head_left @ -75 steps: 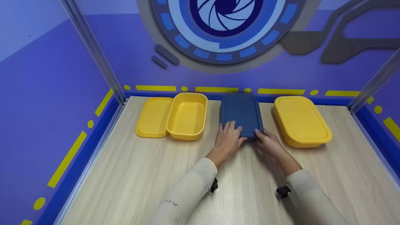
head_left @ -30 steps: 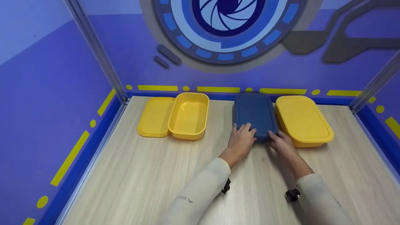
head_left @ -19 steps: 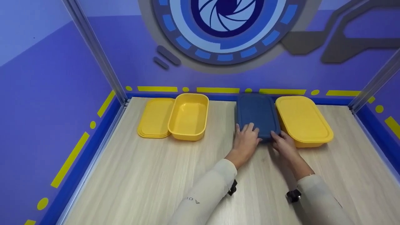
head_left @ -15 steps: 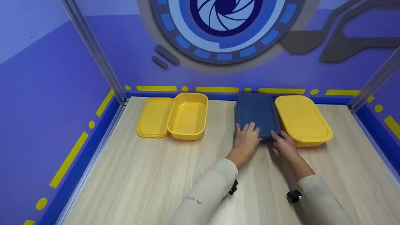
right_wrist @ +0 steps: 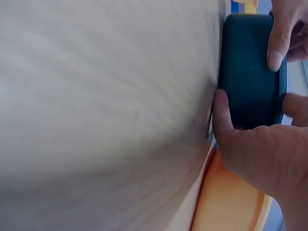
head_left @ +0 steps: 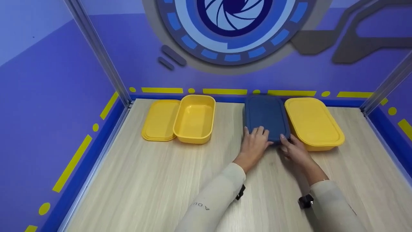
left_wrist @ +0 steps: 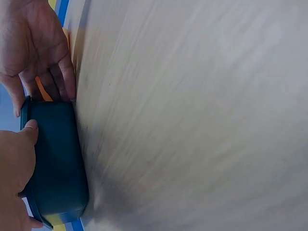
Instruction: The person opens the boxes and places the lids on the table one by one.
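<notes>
A dark blue lidded food container (head_left: 266,116) stands at the back of the table, right of centre; in the wrist views it looks dark teal. My left hand (head_left: 254,146) holds its near end, fingers over the lid and thumb (right_wrist: 275,60) on the front wall. My right hand (head_left: 296,151) is at the near right corner, thumb on the lid's edge and fingers (left_wrist: 67,79) against the side wall. A yellow lidded container (head_left: 314,122) stands close on the right, and the right fingers lie partly between the two containers.
Left of the hands stands a yellow container without a lid (head_left: 194,120). A yellow lid (head_left: 161,120) lies beside it, touching its left side. Behind the containers rises a blue-purple printed wall (head_left: 128,58); metal posts (head_left: 96,48) frame the corners.
The dark blue container has slid right with both hands, from mid-table to beside the yellow lidded container. Over the last half second it barely moves; the right hand shifts slightly right.
</notes>
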Available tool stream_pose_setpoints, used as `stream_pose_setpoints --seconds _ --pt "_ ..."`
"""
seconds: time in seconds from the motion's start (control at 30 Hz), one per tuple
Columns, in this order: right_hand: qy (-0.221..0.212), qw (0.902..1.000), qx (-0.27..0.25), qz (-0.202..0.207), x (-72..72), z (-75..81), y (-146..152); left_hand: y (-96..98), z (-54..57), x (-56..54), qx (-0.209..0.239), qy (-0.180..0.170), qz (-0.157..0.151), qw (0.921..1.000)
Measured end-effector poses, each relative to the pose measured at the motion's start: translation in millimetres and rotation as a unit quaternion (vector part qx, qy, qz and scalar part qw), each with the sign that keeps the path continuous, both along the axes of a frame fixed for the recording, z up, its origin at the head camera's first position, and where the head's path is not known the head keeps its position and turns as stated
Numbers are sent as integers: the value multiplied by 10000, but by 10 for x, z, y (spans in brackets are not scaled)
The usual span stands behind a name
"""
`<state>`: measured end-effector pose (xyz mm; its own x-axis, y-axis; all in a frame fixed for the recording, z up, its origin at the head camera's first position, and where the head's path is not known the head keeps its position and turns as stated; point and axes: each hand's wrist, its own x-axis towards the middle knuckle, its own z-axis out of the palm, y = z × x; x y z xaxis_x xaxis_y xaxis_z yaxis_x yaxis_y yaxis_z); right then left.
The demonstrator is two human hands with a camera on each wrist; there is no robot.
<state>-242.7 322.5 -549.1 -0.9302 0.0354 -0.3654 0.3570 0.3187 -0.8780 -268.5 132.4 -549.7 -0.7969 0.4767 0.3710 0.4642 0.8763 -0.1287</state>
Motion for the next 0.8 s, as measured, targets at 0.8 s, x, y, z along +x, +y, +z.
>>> stream_pose_setpoints --seconds 0.8 --pt "2 9985 110 537 33 -59 81 -68 -9 -39 842 -619 -12 9945"
